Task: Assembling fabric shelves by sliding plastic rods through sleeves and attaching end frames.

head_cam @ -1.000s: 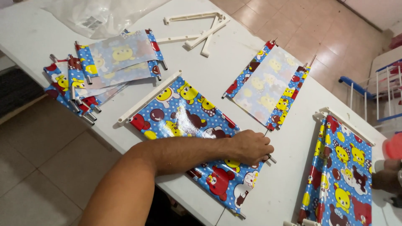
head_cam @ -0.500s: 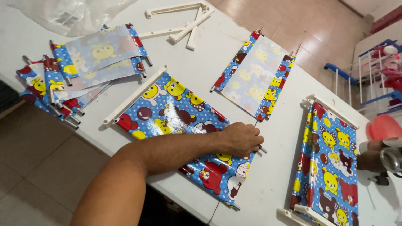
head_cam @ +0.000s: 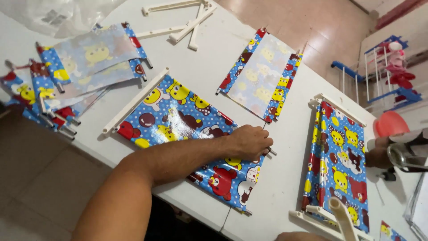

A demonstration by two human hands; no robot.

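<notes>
My left hand (head_cam: 249,142) reaches across a blue cartoon-print fabric panel (head_cam: 178,125) lying flat on the white table (head_cam: 214,58). Its fingers are curled on a thin metal rod (head_cam: 270,152) at the panel's right hem. A white plastic bar (head_cam: 133,103) runs through the panel's far-left hem. Only a sliver of my right hand (head_cam: 299,236) shows at the bottom edge, beside a cream plastic tube (head_cam: 342,218); its grip is hidden.
A second printed panel in a white frame (head_cam: 339,160) lies to the right, a face-down panel (head_cam: 263,76) behind, several more stacked at left (head_cam: 76,67). Loose white frame bars (head_cam: 187,22) lie at the back. Another person's hand (head_cam: 379,151) holds a metal object at the right.
My left hand stays at the panel's right hem on the rod. The view has shifted left and down, so the framed panel on the right shows more fully.
</notes>
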